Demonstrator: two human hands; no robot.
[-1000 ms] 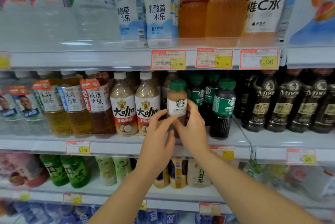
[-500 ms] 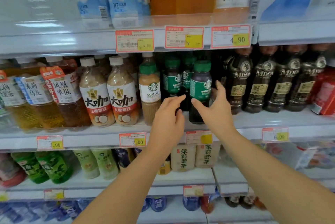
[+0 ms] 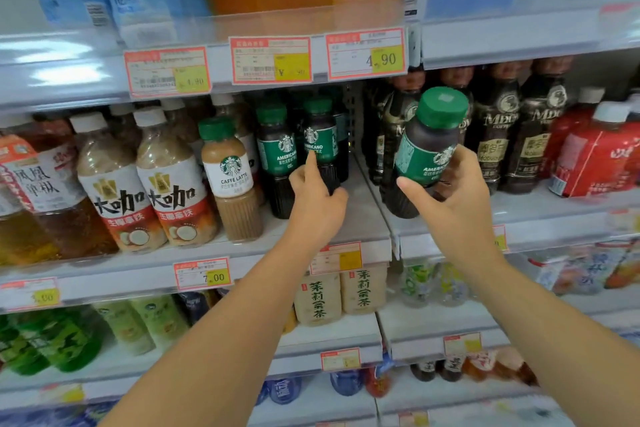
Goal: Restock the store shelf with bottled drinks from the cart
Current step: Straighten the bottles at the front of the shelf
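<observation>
My right hand (image 3: 457, 198) grips a dark Americano bottle (image 3: 427, 149) with a green cap and green label, lifted off the middle shelf (image 3: 360, 219) and tilted right, in front of the black coffee bottles. My left hand (image 3: 317, 198) is curled around the base of a second Americano bottle (image 3: 320, 142) standing further back on the shelf, its index finger pointing up along the label. Another Americano bottle (image 3: 278, 156) stands just left of it. A Caffe Latte bottle (image 3: 232, 177) with a green cap stands at the shelf front.
Two milk-coffee bottles (image 3: 145, 184) and tea bottles stand to the left. Black coffee bottles (image 3: 502, 136) and red-labelled bottles (image 3: 595, 156) fill the right section. Price tags (image 3: 270, 59) line the upper shelf edge. Tea bottles (image 3: 341, 291) sit on the shelf below. No cart is in view.
My right hand has closed on the front Americano bottle and lifted it right off the shelf. My left hand has reached deeper to a rear Americano bottle. The view moved closer.
</observation>
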